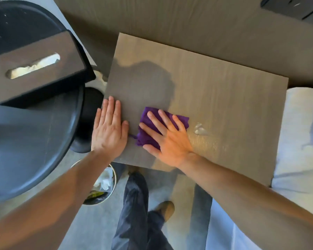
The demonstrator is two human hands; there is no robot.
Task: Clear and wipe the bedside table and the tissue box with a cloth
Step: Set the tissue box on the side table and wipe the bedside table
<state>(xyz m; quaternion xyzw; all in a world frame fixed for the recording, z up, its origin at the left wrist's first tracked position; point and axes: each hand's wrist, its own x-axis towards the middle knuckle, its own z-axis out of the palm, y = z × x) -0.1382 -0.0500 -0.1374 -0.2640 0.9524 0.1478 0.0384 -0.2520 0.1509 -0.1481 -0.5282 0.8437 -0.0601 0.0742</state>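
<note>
The bedside table (215,83) has a bare wood-grain top, seen from above. A crumpled purple cloth (148,136) lies near its front left corner. My right hand (167,136) presses flat on the cloth, fingers spread. Just left of it, my left hand (109,130) rests flat on the table's left edge, fingers together, holding nothing. A small wet or shiny smear (200,130) shows on the top just right of the cloth. The dark tissue box (34,69), with white tissue in its slot, stands on a round dark table (34,141) at the left.
A bed with pale sheets (300,141) borders the table's right side. A waste bin (101,186) holding crumpled paper stands on the floor below my left arm. My legs and shoes show on the carpet in front. A dark device (293,6) sits at the top right.
</note>
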